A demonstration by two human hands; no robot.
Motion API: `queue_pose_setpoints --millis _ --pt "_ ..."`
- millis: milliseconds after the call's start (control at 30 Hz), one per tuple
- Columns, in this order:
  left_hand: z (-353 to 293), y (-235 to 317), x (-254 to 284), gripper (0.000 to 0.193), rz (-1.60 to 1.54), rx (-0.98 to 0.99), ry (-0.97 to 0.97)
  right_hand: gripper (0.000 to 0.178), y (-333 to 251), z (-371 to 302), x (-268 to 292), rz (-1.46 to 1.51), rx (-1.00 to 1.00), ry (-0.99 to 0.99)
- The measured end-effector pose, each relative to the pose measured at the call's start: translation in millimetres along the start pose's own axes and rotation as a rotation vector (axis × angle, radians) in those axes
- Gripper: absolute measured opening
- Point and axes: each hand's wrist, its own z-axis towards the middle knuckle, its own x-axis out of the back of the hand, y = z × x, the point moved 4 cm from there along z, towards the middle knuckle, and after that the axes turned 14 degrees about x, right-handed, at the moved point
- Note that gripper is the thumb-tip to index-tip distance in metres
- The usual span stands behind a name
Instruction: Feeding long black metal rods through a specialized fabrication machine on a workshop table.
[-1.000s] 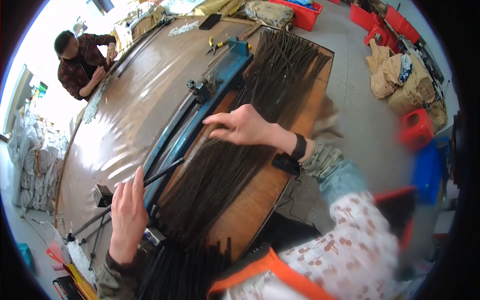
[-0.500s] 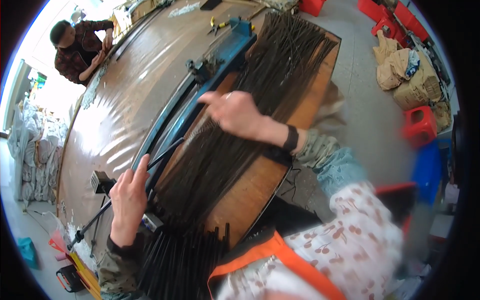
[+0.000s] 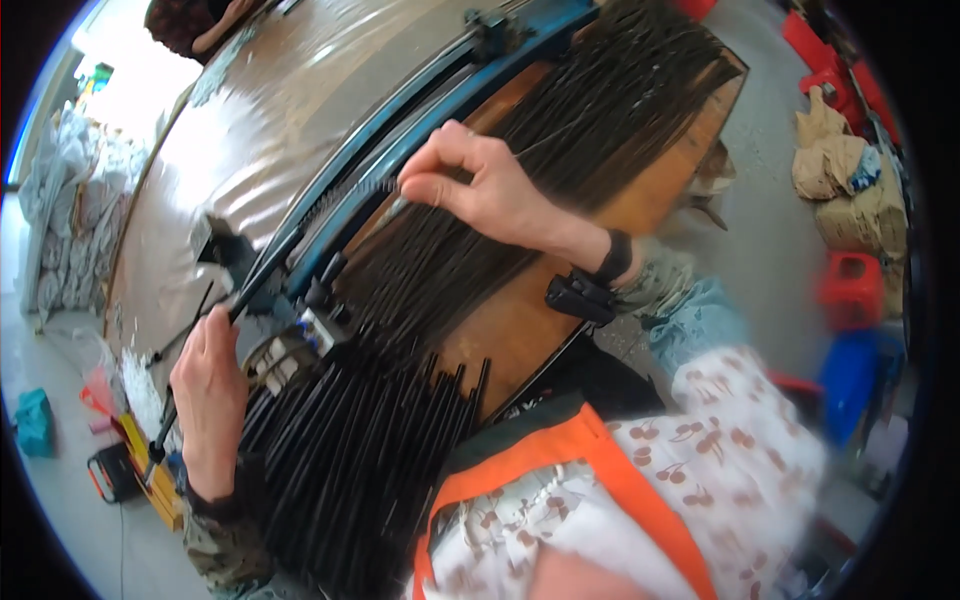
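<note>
My left hand (image 3: 210, 390) is closed around a black tube (image 3: 262, 275) that slants up along a blue metal rail fixture (image 3: 385, 180). A thin dark coil spring (image 3: 345, 192) runs out from the tube's upper end, over the rail. My right hand (image 3: 490, 185) pinches the spring's far end between thumb and fingers. Beneath and beyond the right hand lies a thick pile of long, thin dark strands (image 3: 560, 130), some of them looking coiled. Nearer my body rests a bundle of black tubes (image 3: 360, 470).
A dark clamp-like block (image 3: 495, 35) sits on the rail's far part. The table (image 3: 270, 130) is covered with clear plastic sheet. At the far left another person's arm (image 3: 220, 30) shows. Red stools (image 3: 850, 290) and brown paper sacks (image 3: 840, 165) stand on the right floor.
My view has shifted, moving the table up and right in the picture. My right hand's pointing finger has curled into a pinch. The spring and tube now line up over the rail.
</note>
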Motion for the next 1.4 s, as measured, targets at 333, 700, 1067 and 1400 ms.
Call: queue_pose_setpoints --millis 333,700,1067,1400 --pt "-40 -6 12 0.052 0.096 0.038 0.156 0.009 -19 12 -25 0.066 -0.127 -0.071" --pt "-48 8 2 0.042 -0.053 -0.016 0.099 0.039 -44 19 -40 -0.307 0.439 -0.105" --pt "-78 -137 77 0.018 0.124 0.242 0.569 0.018 51 23 -49 -0.219 -0.099 -0.205" --pt "-161 -154 67 0.018 -0.024 0.501 0.499 0.015 -2 122 -228 0.313 0.212 -0.420"
